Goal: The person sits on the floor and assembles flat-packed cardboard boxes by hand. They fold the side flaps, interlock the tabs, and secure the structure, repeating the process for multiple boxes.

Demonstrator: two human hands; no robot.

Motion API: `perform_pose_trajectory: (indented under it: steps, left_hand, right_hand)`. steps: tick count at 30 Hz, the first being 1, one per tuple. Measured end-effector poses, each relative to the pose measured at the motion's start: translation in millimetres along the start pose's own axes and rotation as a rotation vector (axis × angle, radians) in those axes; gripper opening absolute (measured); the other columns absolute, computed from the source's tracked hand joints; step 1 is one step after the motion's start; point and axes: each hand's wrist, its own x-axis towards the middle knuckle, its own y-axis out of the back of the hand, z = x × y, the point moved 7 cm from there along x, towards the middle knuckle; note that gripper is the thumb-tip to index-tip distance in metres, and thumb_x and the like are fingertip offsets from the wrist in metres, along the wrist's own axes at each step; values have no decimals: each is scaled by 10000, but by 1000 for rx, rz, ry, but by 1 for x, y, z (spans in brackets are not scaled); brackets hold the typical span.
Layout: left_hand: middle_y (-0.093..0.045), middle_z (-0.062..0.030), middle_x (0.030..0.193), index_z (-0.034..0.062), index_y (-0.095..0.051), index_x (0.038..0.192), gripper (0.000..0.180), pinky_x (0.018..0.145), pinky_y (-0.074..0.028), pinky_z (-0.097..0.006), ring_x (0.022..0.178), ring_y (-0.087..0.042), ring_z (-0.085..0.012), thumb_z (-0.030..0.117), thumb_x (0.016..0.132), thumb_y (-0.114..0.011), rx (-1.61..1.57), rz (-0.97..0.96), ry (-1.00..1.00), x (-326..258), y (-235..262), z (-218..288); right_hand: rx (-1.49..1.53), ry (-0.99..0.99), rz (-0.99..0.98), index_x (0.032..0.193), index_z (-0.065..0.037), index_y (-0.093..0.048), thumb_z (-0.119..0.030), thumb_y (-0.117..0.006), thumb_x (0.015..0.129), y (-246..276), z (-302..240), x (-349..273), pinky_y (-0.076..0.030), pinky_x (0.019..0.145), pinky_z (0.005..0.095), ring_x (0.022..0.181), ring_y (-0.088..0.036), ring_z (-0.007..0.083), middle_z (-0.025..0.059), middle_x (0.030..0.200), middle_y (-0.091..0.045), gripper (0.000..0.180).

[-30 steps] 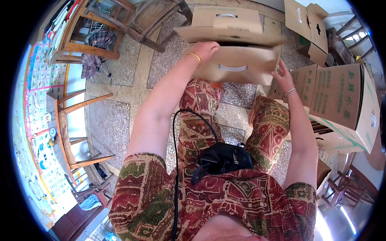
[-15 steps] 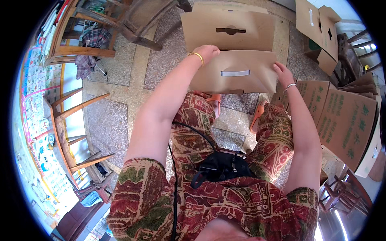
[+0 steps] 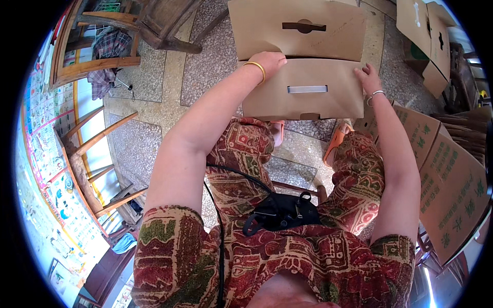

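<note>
A brown cardboard box point(image 3: 303, 105) stands in front of my knees, its near panel bearing a white plastic handle strip point(image 3: 307, 89). Beyond that panel rises a cardboard flap point(image 3: 334, 41) with a dark slot cut in it. My left hand point(image 3: 268, 65), with a gold bangle at the wrist, is closed over the near panel's upper left edge; its fingertips meet the fold between the two pieces. At the upper right corner, my right hand point(image 3: 370, 81) touches the edge with thumb and fingers apart. A silver bracelet circles that wrist. The inside of the box is hidden.
Brown cartons with green print point(image 3: 447, 205) stand to my right, with folded cardboard point(image 3: 465, 131) behind. Another open carton point(image 3: 426, 46) sits at the far right. Wooden chairs stand left point(image 3: 79, 149) and far left point(image 3: 169, 25). A black pouch point(image 3: 282, 211) lies on my lap.
The slotted flap stands a little nearer and larger in view. My right hand has shifted up to the panel's corner and its fingers have spread. My left hand keeps its place on the edge.
</note>
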Motion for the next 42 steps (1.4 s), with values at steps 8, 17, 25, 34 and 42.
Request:
perform_pose_trajectory:
  steps: [8,17,25,34,42]
  left_hand:
    - [-621,-195,919,37,-546,933,269,787,-458,-422,881,-589,-352,222,899,-354,260,13,113,6,-5,-11]
    - [-602,-134,1014,69,-571,1059,238,857,-437,-392,989,-544,-287,155,852,-492,-45,407,-182,-15,0,-34]
    - [-519,-169,1165,14,-516,1116,509,862,-455,-354,995,-551,-299,282,725,-698,-263,680,322,-71,10,-115]
    - [-531,-129,1135,44,-355,1249,517,800,-498,-401,980,-567,-246,191,824,-610,-1481,215,560,-28,-50,-133]
    - [-573,-104,1062,58,-445,1202,472,756,-508,-367,907,-590,-215,197,803,-654,-1599,338,375,-39,-43,-123]
  right_hand:
    - [526,29,-144,1209,35,-457,-258,-684,767,-41,-7,38,-444,829,306,946,-551,184,112,1069,-578,577]
    - [603,-30,-267,1120,-14,-514,-188,-693,760,-52,-17,38,-441,813,282,921,-556,150,71,1035,-588,438]
    - [715,-79,-277,1071,-26,-541,-179,-699,755,-50,-12,32,-449,787,275,880,-561,138,48,987,-596,385]
    - [709,-71,-183,1033,-9,-556,-132,-679,768,-42,-1,26,-459,749,263,832,-571,134,48,939,-610,317]
    - [513,-16,-15,912,-17,-573,-134,-689,759,14,-37,-8,-423,684,235,748,-531,96,10,842,-588,225]
